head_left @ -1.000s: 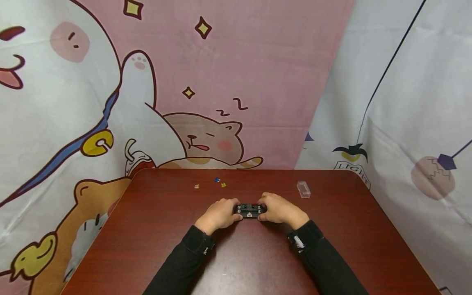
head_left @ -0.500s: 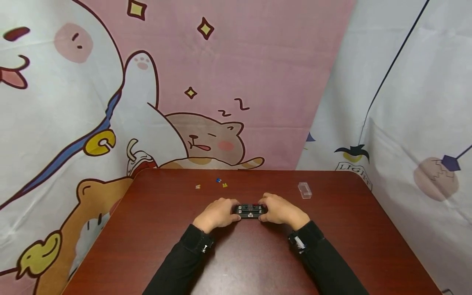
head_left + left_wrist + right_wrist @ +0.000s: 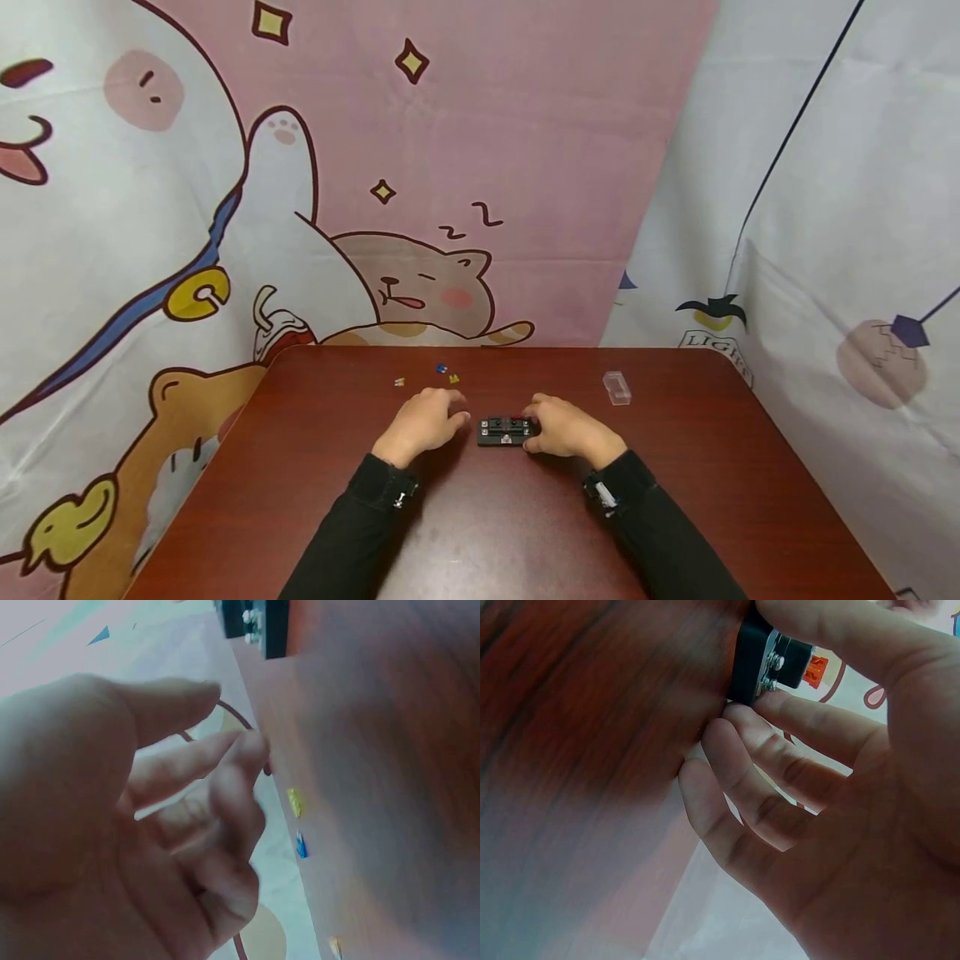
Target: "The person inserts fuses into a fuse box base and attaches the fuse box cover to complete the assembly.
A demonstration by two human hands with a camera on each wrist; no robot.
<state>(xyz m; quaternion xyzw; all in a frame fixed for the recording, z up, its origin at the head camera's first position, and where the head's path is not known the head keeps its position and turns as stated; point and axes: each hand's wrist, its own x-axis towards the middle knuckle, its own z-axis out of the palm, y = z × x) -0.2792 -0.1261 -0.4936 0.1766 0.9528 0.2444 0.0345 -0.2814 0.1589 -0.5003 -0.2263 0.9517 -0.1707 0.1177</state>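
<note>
Letting go of the black block (image 3: 504, 432), the person's left hand (image 3: 422, 425) is now hanging just off its left end, shifted leftward from half a second ago, when both hands were gripping it. Its fingers are releasing everything: they are bending loosely, with thumb and index fingertip standing apart, and the left wrist view is showing the block's end with its screws (image 3: 251, 626) beyond the thumb. Meanwhile the right hand (image 3: 570, 429) is keeping its place, its thumb and index finger pinching the block's right end and partly covering it, while the other fingers are curving beside it toward the wood. Near that grip, a red part (image 3: 815, 672) is sticking out from the block. Both forearms are reaching in from the near edge in dark sleeves (image 3: 341, 533), angling toward each other. The block is lying on the reddish-brown counter (image 3: 480, 525), between the two hands. Past the left hand, three small pieces are lying near one another: a blue one (image 3: 442, 368), a yellow one (image 3: 453, 378) and a pale one (image 3: 399, 382). Beyond the right hand, a clear box (image 3: 617, 388) is resting toward the far right. Behind the counter, a cartoon-printed cloth (image 3: 540, 167) is hanging.
</note>
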